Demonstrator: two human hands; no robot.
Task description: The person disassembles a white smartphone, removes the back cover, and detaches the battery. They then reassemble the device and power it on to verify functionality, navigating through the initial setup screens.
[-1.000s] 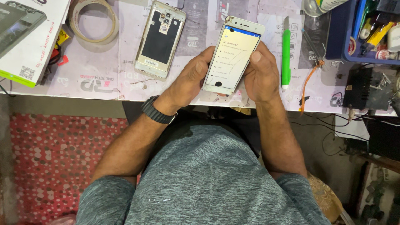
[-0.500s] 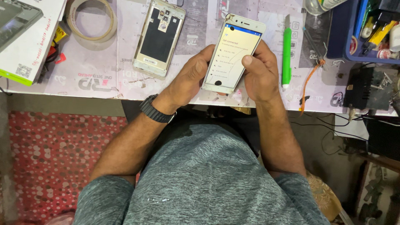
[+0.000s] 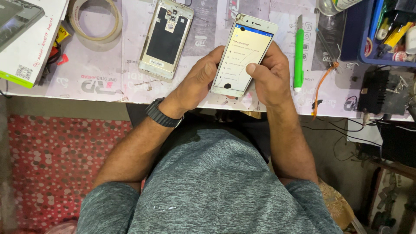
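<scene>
White smartphone (image 3: pixel 245 54), screen lit, cracked, tilted above the table edge

The phone's (image 3: pixel 245 54) lower left edge is hidden under the left hand's (image 3: pixel 197 82) fingers, and its right edge is hidden behind the right hand (image 3: pixel 268 76). The lines on its screen above the right thumb are too small to tell. Far right of the fingers, the blue tray (image 3: pixel 353 43) is cut off by the picture's edge, its contents a blur.

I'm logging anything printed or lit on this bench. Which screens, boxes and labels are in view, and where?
Phone screen: lit white with a blue top bar, cracked, held by left hand and right hand.
Box: far left, flat, white, green edge, square code label.
Work mat: pale, grey printed logos.
</scene>
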